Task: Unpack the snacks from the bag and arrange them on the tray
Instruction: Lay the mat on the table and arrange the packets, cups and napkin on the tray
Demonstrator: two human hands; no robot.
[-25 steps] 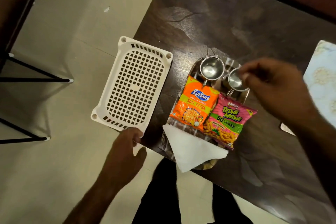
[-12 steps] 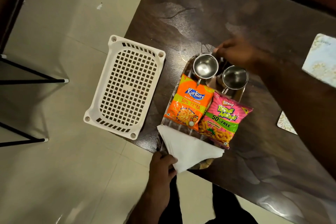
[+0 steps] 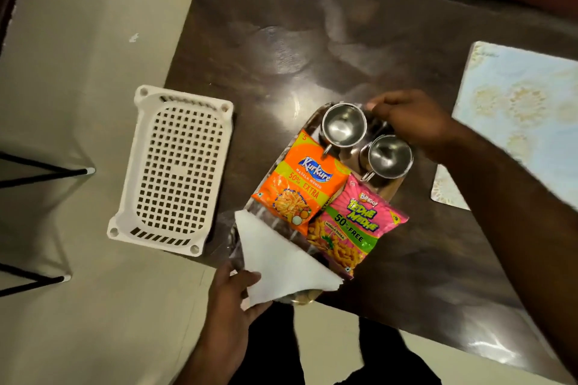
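Note:
A patterned tray (image 3: pixel 391 189) lies at the near edge of the dark table. On it sit an orange Kurkure packet (image 3: pixel 300 191), a pink Bingo packet (image 3: pixel 356 225), two empty steel cups (image 3: pixel 344 125) (image 3: pixel 389 155) and a folded white napkin (image 3: pixel 281 262). My left hand (image 3: pixel 233 291) grips the tray's near end, thumb resting on the napkin. My right hand (image 3: pixel 409 122) holds the tray's far end, just behind the cups. No bag is visible.
A white perforated plastic basket (image 3: pixel 175 172) lies to the left of the tray, overhanging the table's left edge. A pale floral mat (image 3: pixel 516 109) covers the table at the right. Black stand legs (image 3: pixel 47 175) rest on the floor at far left.
My left hand left the white basket and took the tray's near end by the napkin. My right hand moved from above the right cup to the tray's far end.

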